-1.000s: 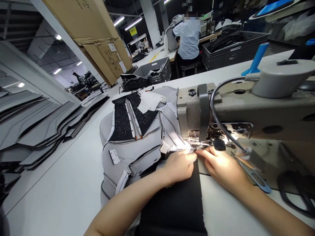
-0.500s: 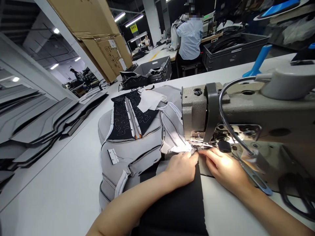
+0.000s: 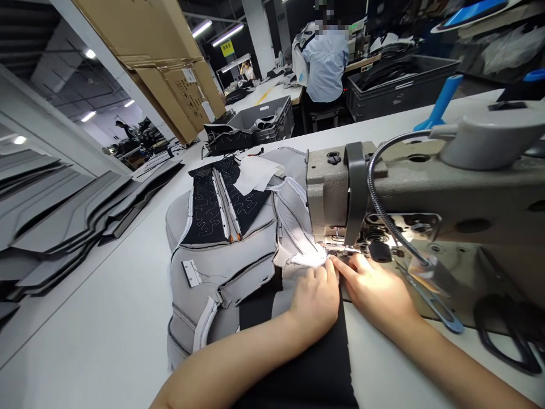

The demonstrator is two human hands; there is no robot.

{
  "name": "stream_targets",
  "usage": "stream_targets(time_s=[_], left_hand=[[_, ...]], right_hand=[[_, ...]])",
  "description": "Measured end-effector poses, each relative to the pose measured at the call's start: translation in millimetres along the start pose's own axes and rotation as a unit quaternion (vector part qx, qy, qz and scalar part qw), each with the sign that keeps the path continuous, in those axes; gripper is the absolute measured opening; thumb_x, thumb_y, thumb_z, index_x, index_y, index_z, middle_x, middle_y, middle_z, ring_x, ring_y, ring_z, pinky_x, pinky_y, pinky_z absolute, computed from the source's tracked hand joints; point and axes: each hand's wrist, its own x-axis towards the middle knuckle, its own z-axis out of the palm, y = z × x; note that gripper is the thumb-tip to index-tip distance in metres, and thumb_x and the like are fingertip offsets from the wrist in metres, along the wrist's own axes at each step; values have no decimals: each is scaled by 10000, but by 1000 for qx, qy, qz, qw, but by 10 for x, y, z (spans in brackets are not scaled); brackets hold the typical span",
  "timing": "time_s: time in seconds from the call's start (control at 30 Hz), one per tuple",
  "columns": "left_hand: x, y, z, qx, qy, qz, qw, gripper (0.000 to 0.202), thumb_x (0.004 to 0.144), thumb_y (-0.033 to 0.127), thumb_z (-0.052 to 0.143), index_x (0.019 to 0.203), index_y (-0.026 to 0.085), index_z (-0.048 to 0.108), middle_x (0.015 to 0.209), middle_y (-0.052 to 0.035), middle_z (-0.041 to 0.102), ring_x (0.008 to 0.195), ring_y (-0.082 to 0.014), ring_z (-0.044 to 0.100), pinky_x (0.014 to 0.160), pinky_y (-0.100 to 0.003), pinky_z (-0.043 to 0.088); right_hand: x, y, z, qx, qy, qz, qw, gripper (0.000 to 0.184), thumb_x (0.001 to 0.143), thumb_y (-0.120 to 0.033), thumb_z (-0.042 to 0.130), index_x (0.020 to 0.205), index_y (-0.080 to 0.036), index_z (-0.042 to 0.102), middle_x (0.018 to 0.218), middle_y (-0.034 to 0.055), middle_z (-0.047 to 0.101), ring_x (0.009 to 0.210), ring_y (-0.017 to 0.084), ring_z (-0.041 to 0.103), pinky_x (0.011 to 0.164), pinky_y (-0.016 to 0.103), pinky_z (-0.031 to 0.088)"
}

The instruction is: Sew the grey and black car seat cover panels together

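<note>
A grey sewn fabric cover (image 3: 249, 258) with a black panel (image 3: 298, 369) runs under the head of a sewing machine (image 3: 327, 190). My left hand (image 3: 317, 298) lies on the cloth with curled fingers, gripping its edge just in front of the lit needle area. Beside it, my right hand (image 3: 378, 289) has thumb and fingers closed at the same edge, its index fingertip meeting the left fingertips. What lies between the fingers is partly hidden. A white tag (image 3: 191, 273) and a white cloth piece (image 3: 258, 173) rest on the cover.
Blue-handled tweezers (image 3: 443, 312) and black scissors (image 3: 506, 335) lie right of my right hand. Stacked grey panels (image 3: 55, 210) fill the left side. Beyond the table stand grey crates (image 3: 400, 94), a cardboard box (image 3: 170, 85) and a seated person (image 3: 326, 65).
The view has shifted slightly. My left fingers have curled more and drawn back a little from the needle area, while my right index fingertip has come up against them.
</note>
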Motion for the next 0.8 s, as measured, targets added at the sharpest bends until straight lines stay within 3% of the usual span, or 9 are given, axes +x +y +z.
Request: stream_targets(time_s=[0.13,0.23,0.33,0.4,0.5,0.6,0.7,0.8], left_hand=[[83,29,-108,-11,-52,-23,998,561,849,122,397,1392,17,303,1102,-186,583,961,-261,584,740,-317,517],[64,20,-192,-6,-39,-8,999,494,856,150,387,1339,49,377,1083,-168,579,973,-266,562,742,-333,507],[-17,15,-320,11,-20,15,1000,367,824,224,436,1158,94,514,1039,-147,569,969,-281,536,763,-372,493],[-64,0,-438,13,-59,23,998,354,784,270,471,1092,108,536,1050,-151,562,988,-298,530,780,-391,487],[-78,-82,-620,-18,-166,26,986,586,741,346,505,1269,101,436,1164,-177,543,1015,-327,554,771,-391,491],[-30,-211,-747,-71,-278,39,957,844,744,407,486,1456,103,149,1218,-202,552,959,-328,610,698,-369,499],[44,-274,-786,-115,-326,48,937,780,787,298,410,1472,86,100,1232,-195,568,958,-274,627,665,-301,494],[105,-203,-770,-121,-337,20,934,750,786,170,375,1470,60,88,1161,-188,614,863,-229,652,600,-250,473]], right_hand=[[-38,8,-43,32,30,-8,999,343,835,-117,481,1135,-181,635,796,72,590,709,205,561,449,240,312],[-163,31,-133,121,39,-32,991,343,869,-116,394,1131,-161,609,830,71,585,733,187,554,548,255,399],[-299,4,-280,237,14,-54,970,305,872,-134,373,1083,-173,590,936,88,575,819,201,541,695,314,448],[-342,-35,-385,293,-13,-74,953,291,828,-137,430,1079,-177,571,1009,98,560,897,223,528,755,352,454],[-339,-84,-503,345,-56,-90,932,306,756,-130,511,1052,-186,568,1041,86,556,955,231,515,821,383,450],[-361,-134,-521,367,-81,-130,918,255,741,-144,553,982,-215,599,1018,57,576,991,223,518,922,408,412],[-456,-235,-435,327,-46,-203,922,362,771,-210,575,1131,-246,586,1114,54,588,1123,250,483,1038,470,310],[-535,-358,-341,235,14,-240,942,399,831,-239,533,1229,-214,548,1244,99,550,1222,324,413,1036,545,274]])
